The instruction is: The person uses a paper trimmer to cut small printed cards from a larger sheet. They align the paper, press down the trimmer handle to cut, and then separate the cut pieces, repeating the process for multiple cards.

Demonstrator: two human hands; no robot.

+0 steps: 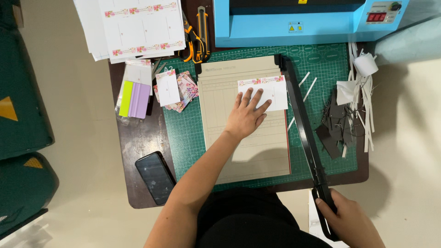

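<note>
On trimmer, left hand (247,115) pressing card (263,92)

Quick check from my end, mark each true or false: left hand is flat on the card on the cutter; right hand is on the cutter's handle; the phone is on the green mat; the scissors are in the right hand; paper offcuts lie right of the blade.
1. The left hand presses flat on the white card on the paper cutter. True.
2. The right hand grips the blade arm's handle. True.
3. The phone lies on the green cutting mat. False: it lies on the dark tabletop, left of the mat.
4. The scissors are in the right hand. False: they lie at the mat's top edge, beside a utility knife.
5. Paper offcuts lie right of the blade. True.
</note>
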